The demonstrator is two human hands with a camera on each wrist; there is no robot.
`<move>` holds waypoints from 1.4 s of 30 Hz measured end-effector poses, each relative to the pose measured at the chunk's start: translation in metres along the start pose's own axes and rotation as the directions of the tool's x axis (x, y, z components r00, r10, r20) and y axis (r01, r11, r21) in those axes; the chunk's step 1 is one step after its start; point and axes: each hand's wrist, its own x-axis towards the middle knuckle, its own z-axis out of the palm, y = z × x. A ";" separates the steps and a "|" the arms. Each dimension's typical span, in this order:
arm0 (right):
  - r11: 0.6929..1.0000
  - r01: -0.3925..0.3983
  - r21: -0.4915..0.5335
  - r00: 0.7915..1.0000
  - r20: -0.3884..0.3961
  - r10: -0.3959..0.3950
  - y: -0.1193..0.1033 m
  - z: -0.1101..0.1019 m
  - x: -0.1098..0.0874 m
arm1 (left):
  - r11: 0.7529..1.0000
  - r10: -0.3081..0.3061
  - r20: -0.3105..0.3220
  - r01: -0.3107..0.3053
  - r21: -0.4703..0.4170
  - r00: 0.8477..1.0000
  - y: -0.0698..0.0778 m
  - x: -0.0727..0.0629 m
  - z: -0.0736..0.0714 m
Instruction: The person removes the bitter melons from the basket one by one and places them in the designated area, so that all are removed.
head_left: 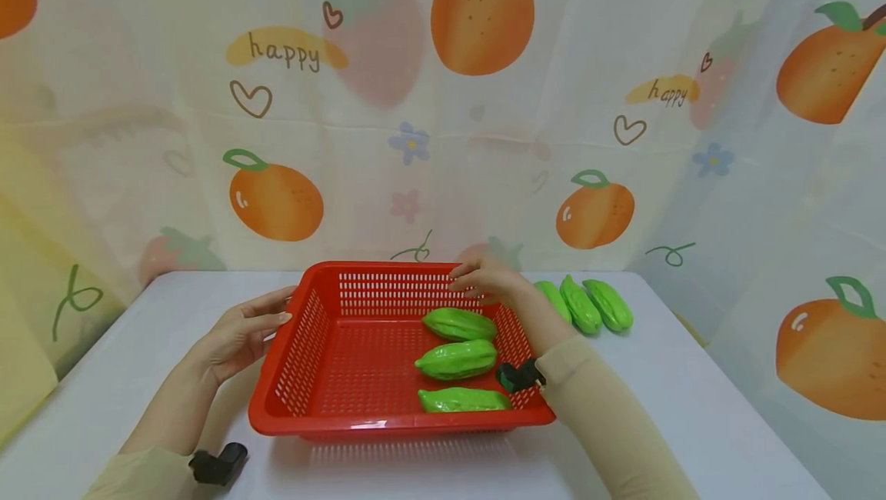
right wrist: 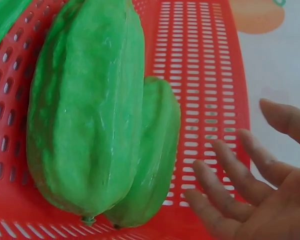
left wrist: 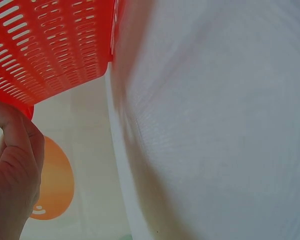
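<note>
Head view: what is it showing?

A red basket [head_left: 374,425] is sitting on a white table [head_left: 692,408]. Its right half is holding three green gourds [head_left: 457,360], lined up from near to far, each lying crosswise with its long axis running left to right.

Are there others?

Yes, three loose gourds [head_left: 580,305] are lying on the table just right of the basket, the leftmost partly hiding behind the right forearm [head_left: 609,423]. Their long axes are running mostly near to far, the far ends leaning left.

Which hand is nearer to them?

The right hand [head_left: 487,281]. It is hovering at the basket's far right corner, so the loose gourds are lying to its right, past the basket's wall. The left hand [head_left: 238,335] is gripping the opposite rim, well apart from them.

And the left wrist view?

That hand is bending its fingers against the basket's edge. Beyond it, a printed orange [left wrist: 57,175] is showing on the backdrop [left wrist: 92,130].

Right wrist view?

The right hand is spreading its fingers loosely, holding nothing. Beside it, two gourds are lying in the basket, one partly covering the other from this angle; whether they are touching, I cannot tell.
</note>
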 end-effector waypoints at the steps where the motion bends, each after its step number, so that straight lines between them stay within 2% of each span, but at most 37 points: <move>1: 1.000 -0.014 -0.010 1.000 0.011 0.014 0.001 0.000 0.001 | 1.000 0.001 0.002 -0.001 -0.002 1.000 0.000 0.000 0.000; 6: 0.997 -0.056 -0.049 0.997 0.052 0.058 0.009 -0.002 0.004 | 1.000 0.003 0.007 -0.003 -0.012 1.000 0.000 0.000 -0.001; 13: 0.992 -0.067 -0.107 0.993 0.092 0.077 0.015 0.001 0.006 | 1.000 0.003 0.013 -0.003 -0.014 1.000 -0.001 0.000 -0.001; 21: 0.978 -0.002 -0.208 0.990 0.138 0.032 0.021 0.009 0.010 | 1.000 0.003 0.011 -0.003 -0.015 1.000 0.000 -0.001 0.000; 27: 0.973 0.029 -0.230 0.983 0.182 0.013 0.024 0.013 0.012 | 1.000 0.003 0.010 -0.003 -0.008 1.000 0.001 -0.001 0.001; 37: 0.936 0.059 -0.348 0.985 0.174 0.003 0.025 0.013 0.012 | 1.000 0.002 0.018 -0.002 -0.024 1.000 0.001 -0.001 0.001; 42: 0.928 0.057 -0.368 0.984 0.178 0.010 0.025 0.013 0.012 | 1.000 0.002 0.018 -0.002 -0.028 1.000 0.000 0.000 0.000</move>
